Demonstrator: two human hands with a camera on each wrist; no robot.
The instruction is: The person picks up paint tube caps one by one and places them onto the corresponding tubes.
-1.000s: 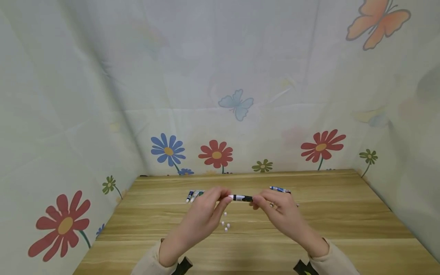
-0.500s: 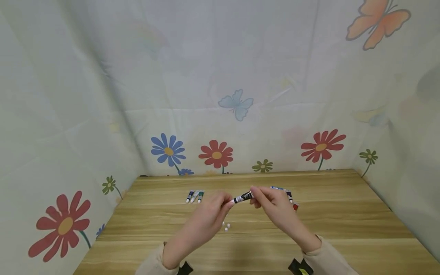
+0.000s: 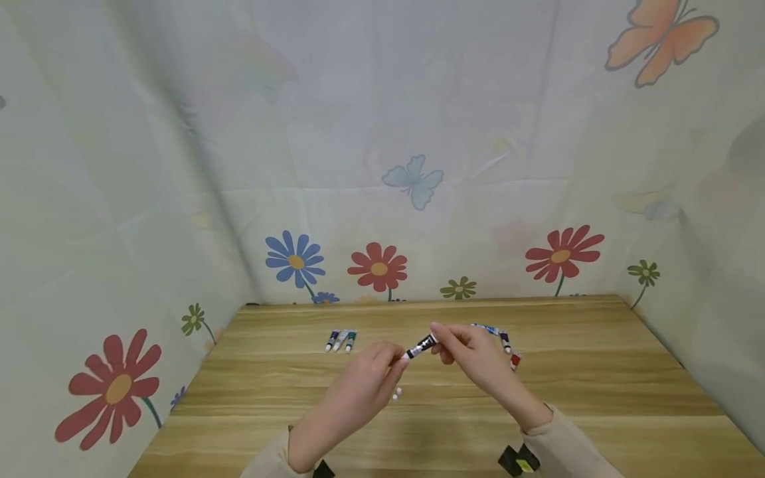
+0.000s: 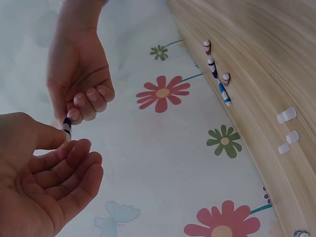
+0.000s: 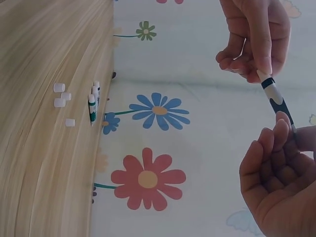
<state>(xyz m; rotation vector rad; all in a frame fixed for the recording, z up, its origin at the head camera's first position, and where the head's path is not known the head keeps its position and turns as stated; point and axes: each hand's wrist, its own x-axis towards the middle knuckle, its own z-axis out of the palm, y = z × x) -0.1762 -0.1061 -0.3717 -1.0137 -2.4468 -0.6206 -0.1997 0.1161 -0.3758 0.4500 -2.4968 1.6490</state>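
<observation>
A small paint tube (image 3: 422, 346) with a black-and-white label is held between the two hands above the table. My left hand (image 3: 362, 382) pinches its white cap end between thumb and forefinger. My right hand (image 3: 475, 355) pinches the opposite, flat end, higher than the cap, so the tube slants. The right wrist view shows the tube's label (image 5: 274, 96) most fully, with the left hand (image 5: 261, 42) at the cap. In the left wrist view, fingers cover most of the tube (image 4: 67, 125).
Small white caps (image 3: 397, 394) lie on the wooden table (image 3: 269, 398) below the hands. At the back left are a dark blue tube, a pale tube and a green tube (image 3: 350, 341). Behind the right hand lie more tubes, including a red tube (image 3: 515, 360). Flowered cloth (image 3: 335, 219) encloses the table.
The tube has gone from level to slanting, its right end up and its cap end lower. My left hand has sunk a little; my right hand has shifted slightly left and up.
</observation>
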